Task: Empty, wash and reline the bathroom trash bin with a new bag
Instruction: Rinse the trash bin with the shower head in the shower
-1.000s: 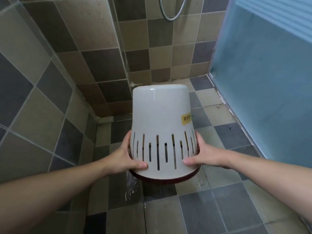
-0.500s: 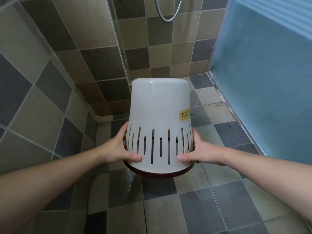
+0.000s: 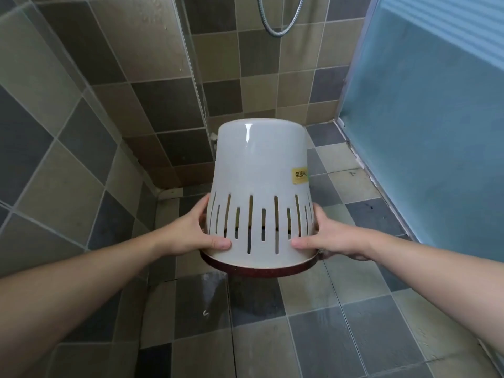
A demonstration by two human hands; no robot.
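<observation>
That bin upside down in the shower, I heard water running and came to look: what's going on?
A person holds the white slotted trash bin upside down over the wet tiled floor of the shower corner. The left hand and right hand grip opposite sides near its dark red rim, thumbs toward the camera. It looks like rinse water is being drained. No bag is in view.

This is a home bathroom, at the shower corner. The walls [image 3: 152, 99] and floor [image 3: 308, 345] are covered in square tiles of brown, beige and grey, and the floor shows wet patches. A metal shower hose [image 3: 281, 25] loops down the far wall, a clear glass panel [image 3: 191, 77] stands on the left, and a frosted blue door [image 3: 425, 126] closes the right side.
</observation>
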